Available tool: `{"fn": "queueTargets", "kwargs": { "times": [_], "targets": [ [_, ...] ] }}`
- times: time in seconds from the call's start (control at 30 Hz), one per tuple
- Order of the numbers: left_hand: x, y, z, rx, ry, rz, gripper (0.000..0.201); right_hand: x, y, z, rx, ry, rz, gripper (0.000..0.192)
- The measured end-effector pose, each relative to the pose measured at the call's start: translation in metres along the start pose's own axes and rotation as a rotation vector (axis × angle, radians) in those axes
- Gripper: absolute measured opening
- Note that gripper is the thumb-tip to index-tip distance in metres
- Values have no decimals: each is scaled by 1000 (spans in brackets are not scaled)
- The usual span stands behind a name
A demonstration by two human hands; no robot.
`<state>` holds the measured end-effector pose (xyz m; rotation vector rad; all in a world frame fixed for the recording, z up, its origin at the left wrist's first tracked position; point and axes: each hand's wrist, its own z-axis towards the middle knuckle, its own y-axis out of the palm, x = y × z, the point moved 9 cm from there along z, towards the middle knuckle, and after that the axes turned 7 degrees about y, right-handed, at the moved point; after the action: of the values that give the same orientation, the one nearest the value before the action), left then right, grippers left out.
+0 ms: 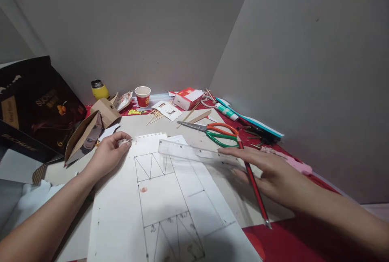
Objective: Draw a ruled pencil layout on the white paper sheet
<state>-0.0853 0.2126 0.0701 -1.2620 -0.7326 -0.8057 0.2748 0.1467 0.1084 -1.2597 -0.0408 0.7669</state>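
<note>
Left hand: the left hand (112, 150) is at the upper left edge of the drawn sheet, thumb and forefinger pinching its torn edge, the other fingers curled in.
Right hand: the right hand (261, 171) is out to the right of the drawing, long fingers stretched forward, pinching the near end of the ruler; a pencil is lodged in the same hand.
Ruler: the clear ruler (188, 153) reaches leftward from the right hand, its far end over the top of the drawing; whether it touches the paper I cannot tell.
Pencil: the red and black pencil (255, 193) slants across the right hand, its upper end near the scissors.
Drawn sheet: the white sheet (164, 197) lies in front of the person, with a ruled tall frame, zigzag lines at top and bottom, and a reddish smudge.
Second sheet: another lined sheet (196, 179) shows at the drawing's right.
Scissors: the scissors (223, 128), with orange and green handles, lie beyond the ruler, blades pointing left.
Back of table: a yellow jar (99, 90), a paper cup (142, 98) and a red and white box (187, 99) stand near the wall.
Left side: a large black box (33, 110) leans beside folded cardboard (105, 113).
</note>
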Motion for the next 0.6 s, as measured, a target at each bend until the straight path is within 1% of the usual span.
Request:
{"fn": "queueTargets", "kwargs": {
  "times": [0.07, 0.13, 0.23, 0.3, 0.37, 0.43, 0.47, 0.53, 0.6],
  "targets": [
    [6, 5, 0, -74, 61, 92, 33, -6, 6, 4, -12, -89, -41, 39],
    [12, 8, -1, -116, 114, 196, 31, -8, 13, 8, -37, -137, -65, 40],
    [27, 7, -7, -82, 203, 350, 36, -5, 21, 13, -80, -149, -69, 39],
    [47, 11, -20, -46, 303, 436, 38, -2, 26, 13, -100, -147, -61, 39],
    [71, 26, -43, -67, 436, 506, 35, 1, 29, 12, -124, -151, -52, 40],
    [103, 56, -81, -142, 783, 751, 39, 1, 33, 12, -152, -158, -49, 41],
    [112, 68, -100, -166, 913, 825, 41, 1, 35, 12, -166, -161, -48, 41],
    [115, 84, -121, -217, 982, 879, 44, 0, 37, 14, -192, -162, -34, 40],
    [109, 93, -128, -265, 971, 900, 43, -1, 38, 16, -209, -160, -11, 39]
  ]
}}
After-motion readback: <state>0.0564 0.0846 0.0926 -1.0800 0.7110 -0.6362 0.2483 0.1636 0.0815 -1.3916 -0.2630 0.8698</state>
